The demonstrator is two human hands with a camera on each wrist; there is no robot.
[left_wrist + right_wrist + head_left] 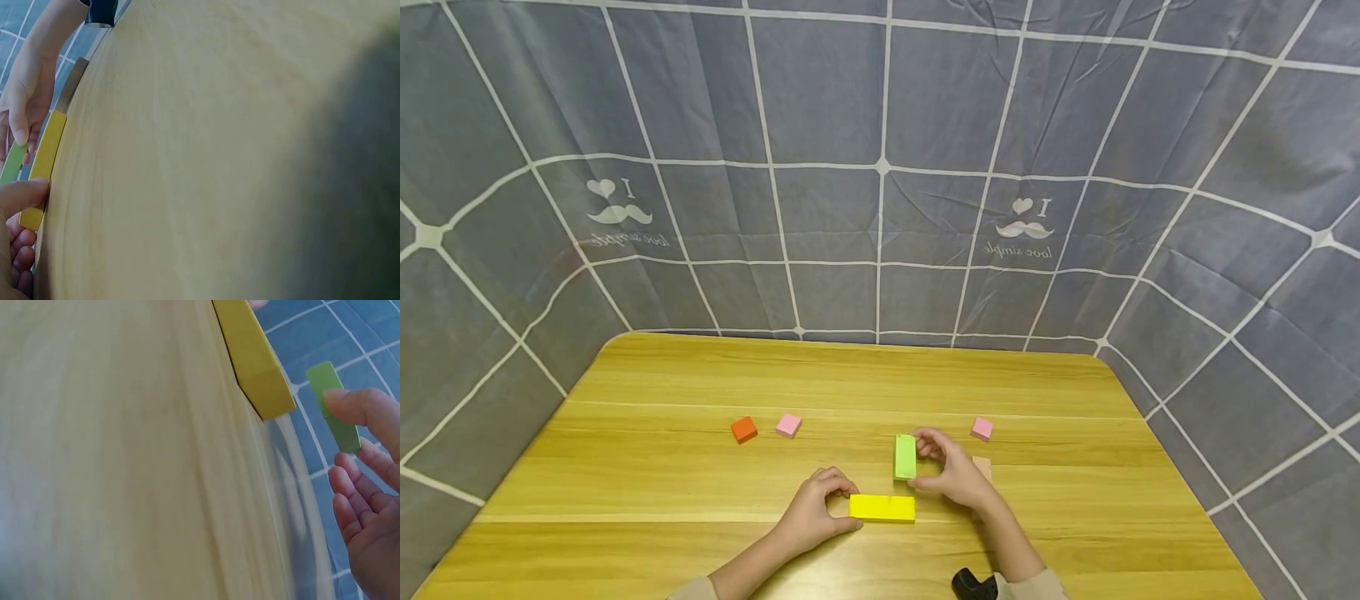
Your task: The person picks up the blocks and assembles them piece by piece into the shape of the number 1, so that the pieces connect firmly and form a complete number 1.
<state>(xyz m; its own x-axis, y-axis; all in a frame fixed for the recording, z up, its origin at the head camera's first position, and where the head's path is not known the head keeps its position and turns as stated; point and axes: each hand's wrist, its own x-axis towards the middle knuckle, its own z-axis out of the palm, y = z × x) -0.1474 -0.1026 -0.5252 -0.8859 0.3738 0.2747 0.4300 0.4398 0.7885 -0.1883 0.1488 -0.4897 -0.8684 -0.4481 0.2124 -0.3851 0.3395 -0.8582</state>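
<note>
In the head view a yellow block (882, 508) lies lengthwise left to right on the table, and my left hand (817, 514) grips its left end between thumb and fingers. Just beyond its right end is a green block (905, 457), pinched at its right side by my right hand (957, 472). The left wrist view has my left thumb on the yellow block (46, 162), with the green block (12, 164) beside it. In the right wrist view, the green block (333, 406) is between my right thumb and a finger, apart from the yellow block (255, 357).
On the wooden table (700, 375), an orange block (744, 430) and a pink block (788, 425) lie at the left. Another pink block (982, 428) lies at the right, beyond a beige block (982, 467) partly behind my right hand. A grey curtain (827, 217) surrounds the back and sides.
</note>
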